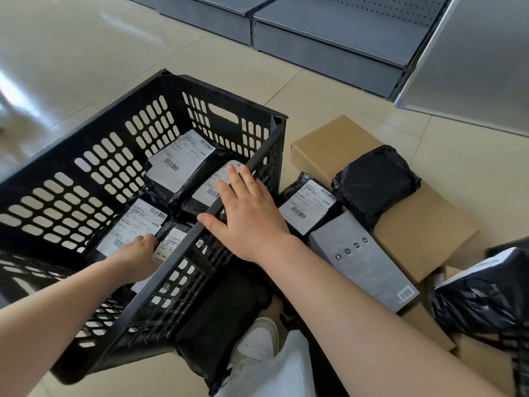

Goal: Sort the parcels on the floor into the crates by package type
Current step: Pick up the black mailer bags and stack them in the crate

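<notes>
A black slotted crate [86, 156] stands on the floor at the left and holds several black poly-bag parcels with white labels [183, 164]. My left hand [137, 257] reaches down inside it and touches a labelled bag [130, 227] near the front wall; its fingertips are hidden, so I cannot tell whether it grips. My right hand [247, 214] lies flat, fingers straight, on the crate's right rim. On the floor right of the crate lie a labelled black bag [307, 207], a plain black bag [375, 181], a grey box [363, 259] and brown cardboard boxes [329, 141].
Another black bag [220, 313] lies against the crate's near side by my white shoe [257, 339]. A crumpled black bag [483, 293] is at the far right. Grey metal shelving bases [329, 35] stand beyond, and tiled floor stretches to the left.
</notes>
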{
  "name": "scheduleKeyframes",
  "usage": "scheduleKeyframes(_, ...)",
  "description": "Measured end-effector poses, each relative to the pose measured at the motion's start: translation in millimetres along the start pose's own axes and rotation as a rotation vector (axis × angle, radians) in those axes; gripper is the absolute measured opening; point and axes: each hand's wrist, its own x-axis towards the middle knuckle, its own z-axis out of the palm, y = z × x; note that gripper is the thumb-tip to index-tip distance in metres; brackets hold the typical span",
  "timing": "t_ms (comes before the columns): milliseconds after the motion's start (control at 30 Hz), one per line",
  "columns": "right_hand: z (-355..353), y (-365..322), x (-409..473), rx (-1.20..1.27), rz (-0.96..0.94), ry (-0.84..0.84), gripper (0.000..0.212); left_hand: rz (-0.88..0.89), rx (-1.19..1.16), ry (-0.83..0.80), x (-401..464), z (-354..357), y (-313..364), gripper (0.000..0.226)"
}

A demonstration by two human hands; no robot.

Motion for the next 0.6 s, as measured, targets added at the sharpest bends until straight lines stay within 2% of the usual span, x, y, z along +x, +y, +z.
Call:
scheduleKeyframes(100, -8, 6, -2, 0.180, 0.003, -0.019, 0.075, -0.013, -0.067, 0.076, -3, -4, 8, 0.054)
scheduleKeyframes(200, -17, 15, -12, 0.370, 0.019, -0.012, 0.075, 0.014, -0.365, 0.211, -6, -17, 26, 0.059)
scheduleKeyframes(300, -27, 38, -27, 0.383, 0.065, -0.033, 0.074, 0.106, -0.677, 0.321, -15, -41, 54, 0.060)
scheduleKeyframes(400, -40, 75, -39, 0.302, 0.151, -0.041, 0.074, 0.225, -0.865, 0.426, -31, -71, 91, 0.054)
scheduleKeyframes(500, -55, 117, -50, 0.221, 0.245, -0.058, 0.073, 0.333, -0.889, 0.494, -49, -95, 128, 0.051)
scheduleKeyframes(600, -67, 154, -66, 0.165, 0.338, -0.061, 0.072, 0.408, -0.689, 0.561, -58, -110, 164, 0.059)
